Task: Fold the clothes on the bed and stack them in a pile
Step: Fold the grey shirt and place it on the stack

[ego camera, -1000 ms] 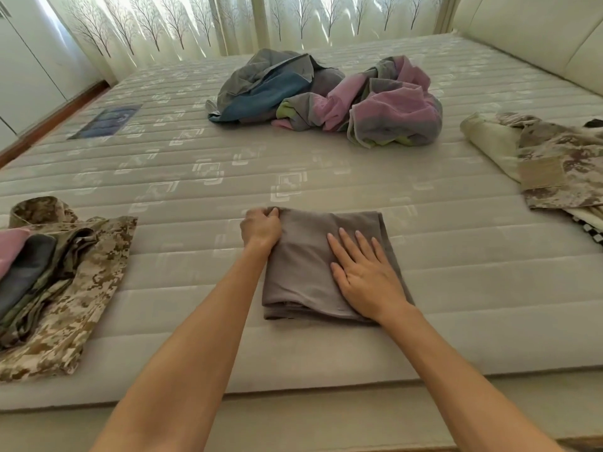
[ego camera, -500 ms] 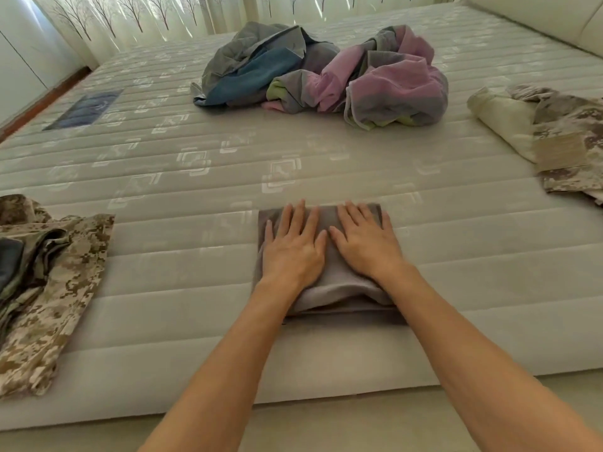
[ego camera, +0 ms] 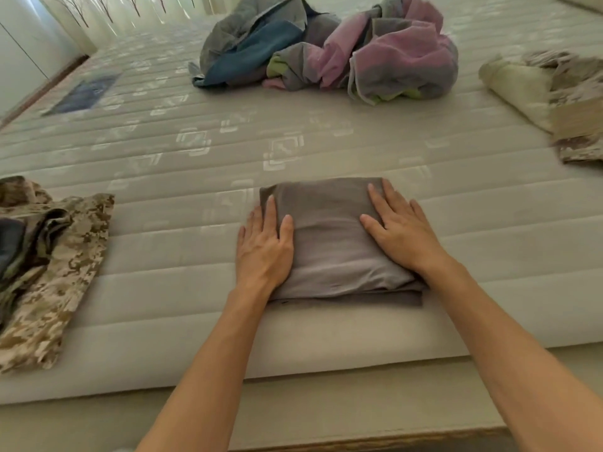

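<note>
The step in hand appeared to be the last smoothing of a folded grey garment, which lay near the front edge of the bed, just in front of the person. The left hand rested flat on the garment's left edge, fingers straight and partly on the mattress; the right hand lay flat on its right side, fingers spread and straight. Neither hand gripped anything.

The garment looked like a compact rectangle of soft, thin knit, several layers showing along its near edge, the top face slightly rumpled.

The next move probably called for sliding both hands under it and carrying it level, so the layers would not slip, to the camouflage pile at the left of the bed, well apart from it. After that, more remained: a crumpled heap of pink, grey and blue clothes lay at the far middle of the bed, and a camouflage and cream garment sat unfolded at the right.
</note>
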